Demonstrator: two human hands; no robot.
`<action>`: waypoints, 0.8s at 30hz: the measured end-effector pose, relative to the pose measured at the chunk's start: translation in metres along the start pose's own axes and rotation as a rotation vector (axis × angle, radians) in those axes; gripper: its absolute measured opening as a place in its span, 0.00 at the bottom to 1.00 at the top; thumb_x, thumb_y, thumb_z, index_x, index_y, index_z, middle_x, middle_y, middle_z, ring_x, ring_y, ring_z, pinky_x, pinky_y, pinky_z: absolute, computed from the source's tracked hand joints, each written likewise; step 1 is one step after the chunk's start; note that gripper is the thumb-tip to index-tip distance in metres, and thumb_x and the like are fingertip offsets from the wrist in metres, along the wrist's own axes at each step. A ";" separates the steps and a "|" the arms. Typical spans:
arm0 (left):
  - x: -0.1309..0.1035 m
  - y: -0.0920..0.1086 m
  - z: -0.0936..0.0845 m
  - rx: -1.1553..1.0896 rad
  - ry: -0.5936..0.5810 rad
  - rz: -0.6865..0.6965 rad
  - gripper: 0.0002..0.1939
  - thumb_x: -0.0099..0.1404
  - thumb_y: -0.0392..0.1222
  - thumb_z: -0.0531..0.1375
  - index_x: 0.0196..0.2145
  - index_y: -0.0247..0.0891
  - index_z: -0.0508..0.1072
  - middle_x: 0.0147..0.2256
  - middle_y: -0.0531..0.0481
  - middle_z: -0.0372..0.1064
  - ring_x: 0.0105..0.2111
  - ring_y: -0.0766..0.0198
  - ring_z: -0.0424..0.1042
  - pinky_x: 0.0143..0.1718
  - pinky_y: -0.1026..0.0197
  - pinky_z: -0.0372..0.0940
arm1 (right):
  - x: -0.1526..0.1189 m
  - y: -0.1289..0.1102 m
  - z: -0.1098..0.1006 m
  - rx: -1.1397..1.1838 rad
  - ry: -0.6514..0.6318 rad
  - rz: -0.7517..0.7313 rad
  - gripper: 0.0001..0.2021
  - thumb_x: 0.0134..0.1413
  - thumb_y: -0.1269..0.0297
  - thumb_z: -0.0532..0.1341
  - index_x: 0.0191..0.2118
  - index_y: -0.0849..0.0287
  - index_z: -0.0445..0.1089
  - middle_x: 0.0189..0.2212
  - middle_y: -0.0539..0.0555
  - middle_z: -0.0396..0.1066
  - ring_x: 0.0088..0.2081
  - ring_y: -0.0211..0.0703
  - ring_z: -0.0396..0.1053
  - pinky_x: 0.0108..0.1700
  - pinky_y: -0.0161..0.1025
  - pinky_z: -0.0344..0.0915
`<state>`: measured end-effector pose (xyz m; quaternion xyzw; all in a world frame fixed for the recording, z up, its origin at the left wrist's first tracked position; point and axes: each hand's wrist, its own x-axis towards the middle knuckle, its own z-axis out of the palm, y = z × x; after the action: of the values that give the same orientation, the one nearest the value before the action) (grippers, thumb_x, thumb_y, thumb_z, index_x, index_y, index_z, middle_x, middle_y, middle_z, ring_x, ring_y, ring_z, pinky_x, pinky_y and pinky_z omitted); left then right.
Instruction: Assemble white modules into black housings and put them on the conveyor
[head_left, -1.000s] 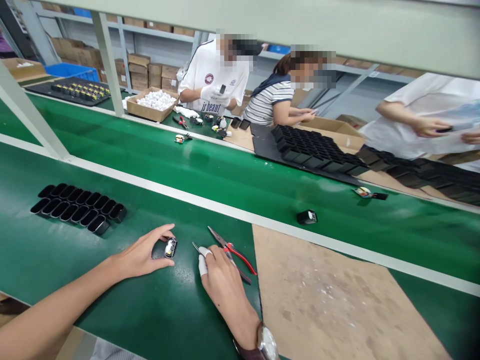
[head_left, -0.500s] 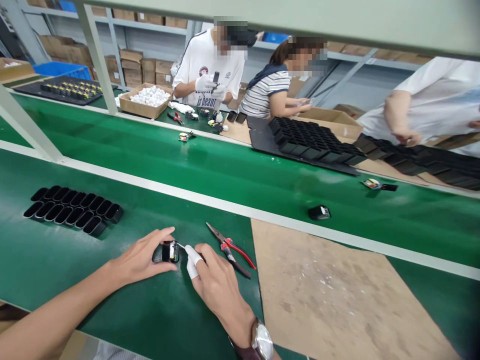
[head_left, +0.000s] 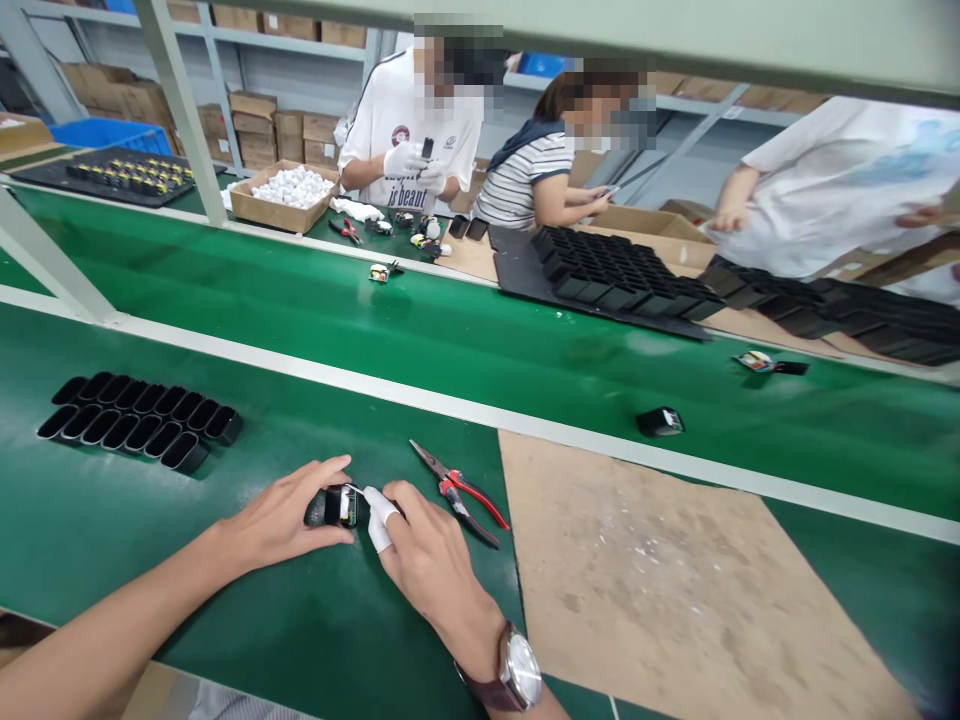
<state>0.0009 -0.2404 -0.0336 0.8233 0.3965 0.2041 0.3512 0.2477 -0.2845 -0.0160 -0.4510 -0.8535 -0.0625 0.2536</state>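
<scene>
A small black housing (head_left: pixel 342 507) with a white and green circuit inside lies on the green bench, its open end facing right. My left hand (head_left: pixel 292 510) holds it, thumb and fingers on opposite sides. My right hand (head_left: pixel 420 555), with white finger covers on two fingertips, pinches a thin light-coloured tool (head_left: pixel 355 490) whose tip is at the housing's open end. Most of the tool is hidden in the hand. Red and black pliers (head_left: pixel 459 490) lie open beside my right hand.
Two rows of black housings (head_left: pixel 142 415) stand at the left. A brown board (head_left: pixel 675 580) lies at the right. Beyond the white rail (head_left: pixel 337 375), a black housing (head_left: pixel 661 421) and circuit pieces (head_left: pixel 757 361) lie on the green belt (head_left: pixel 300 300). Several people work opposite.
The housing and circuit pieces on the belt have shifted to the right. The person at the far right has drawn a hand back from the black housings. My hands have barely moved.
</scene>
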 end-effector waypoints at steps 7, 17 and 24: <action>0.001 0.002 -0.001 0.002 0.004 0.022 0.45 0.69 0.50 0.70 0.73 0.53 0.48 0.60 0.45 0.74 0.61 0.49 0.74 0.60 0.46 0.72 | 0.000 0.001 -0.003 0.043 0.023 -0.029 0.11 0.63 0.79 0.54 0.33 0.58 0.69 0.36 0.56 0.69 0.33 0.44 0.66 0.30 0.41 0.62; 0.001 0.000 0.000 0.025 0.028 0.038 0.45 0.69 0.47 0.68 0.73 0.52 0.47 0.60 0.45 0.74 0.61 0.50 0.74 0.61 0.46 0.71 | 0.002 -0.002 -0.013 -0.059 0.010 -0.099 0.14 0.59 0.80 0.53 0.27 0.55 0.65 0.35 0.57 0.69 0.32 0.46 0.64 0.28 0.44 0.59; 0.001 -0.001 0.001 0.022 0.032 0.083 0.45 0.69 0.46 0.67 0.74 0.51 0.46 0.60 0.45 0.74 0.61 0.50 0.74 0.62 0.45 0.71 | 0.001 0.005 -0.010 -0.057 0.049 -0.054 0.12 0.60 0.79 0.55 0.31 0.57 0.68 0.36 0.57 0.70 0.33 0.45 0.66 0.29 0.43 0.61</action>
<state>0.0016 -0.2392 -0.0345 0.8394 0.3697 0.2272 0.3272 0.2554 -0.2846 -0.0074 -0.4332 -0.8566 -0.1046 0.2599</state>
